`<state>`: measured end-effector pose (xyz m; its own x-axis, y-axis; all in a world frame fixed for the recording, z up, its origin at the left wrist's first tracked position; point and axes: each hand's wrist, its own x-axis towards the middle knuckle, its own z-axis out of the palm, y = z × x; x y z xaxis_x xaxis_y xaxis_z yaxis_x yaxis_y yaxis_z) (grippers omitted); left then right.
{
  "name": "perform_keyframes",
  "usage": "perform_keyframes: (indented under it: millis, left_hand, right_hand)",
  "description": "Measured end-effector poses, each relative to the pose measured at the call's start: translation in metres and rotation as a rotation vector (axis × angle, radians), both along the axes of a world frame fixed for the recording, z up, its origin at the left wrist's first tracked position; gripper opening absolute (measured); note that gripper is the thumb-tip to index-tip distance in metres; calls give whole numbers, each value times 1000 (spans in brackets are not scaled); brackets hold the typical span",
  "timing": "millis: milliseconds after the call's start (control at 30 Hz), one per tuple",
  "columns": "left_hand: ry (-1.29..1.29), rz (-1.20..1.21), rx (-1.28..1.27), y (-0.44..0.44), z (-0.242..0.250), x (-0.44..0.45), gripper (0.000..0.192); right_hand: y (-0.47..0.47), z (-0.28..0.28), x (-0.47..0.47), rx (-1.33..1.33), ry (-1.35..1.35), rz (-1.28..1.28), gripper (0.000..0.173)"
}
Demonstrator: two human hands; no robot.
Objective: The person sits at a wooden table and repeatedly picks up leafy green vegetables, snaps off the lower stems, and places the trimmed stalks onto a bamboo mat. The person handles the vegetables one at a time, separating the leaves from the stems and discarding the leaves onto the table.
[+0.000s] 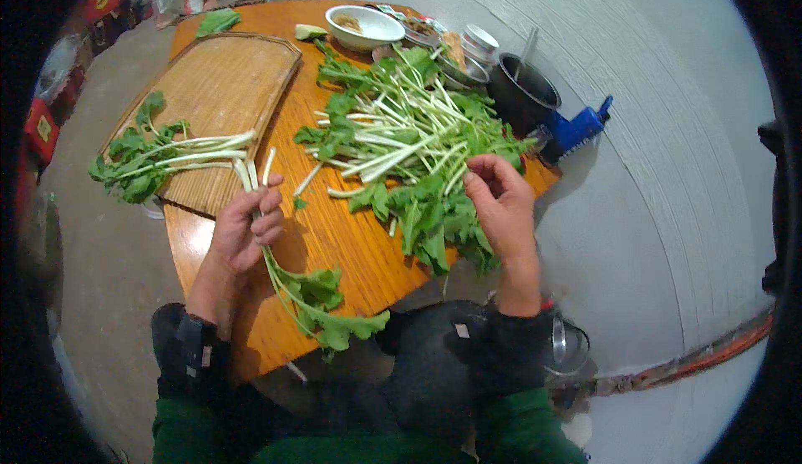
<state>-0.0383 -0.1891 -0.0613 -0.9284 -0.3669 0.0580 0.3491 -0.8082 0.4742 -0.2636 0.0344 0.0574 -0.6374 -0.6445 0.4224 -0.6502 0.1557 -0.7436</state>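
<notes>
My left hand (250,219) is closed around a few pale stalks of leafy greens (326,313), whose leaves hang down toward the near table edge. Just beyond it, another small bunch of greens (207,156) lies across a wooden cutting board (219,82), leaves to the left. My right hand (495,194) is over the near right side of a large pile of leafy greens (401,132). Its thumb and index finger are brought close together; whether they pinch a stalk or leaf I cannot tell.
At the wooden table's (357,276) far side stand a white bowl (365,27) with some food, stacked white bowls (480,41) and a metal bowl (467,74). A dark pot (523,91) and a blue packet (579,129) are at the right, near a pale wall.
</notes>
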Motion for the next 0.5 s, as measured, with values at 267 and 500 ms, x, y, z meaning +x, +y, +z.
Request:
perform_keyframes:
  millis: [267,500]
  left_hand:
    - [-136,-18,21,4,8,-6,12]
    - [-124,-60,132,7,9,-10,27]
  right_hand:
    - [-11,-62,-66,-32,243,-292,12]
    - [-18,-88,-82,34,402,-263,25]
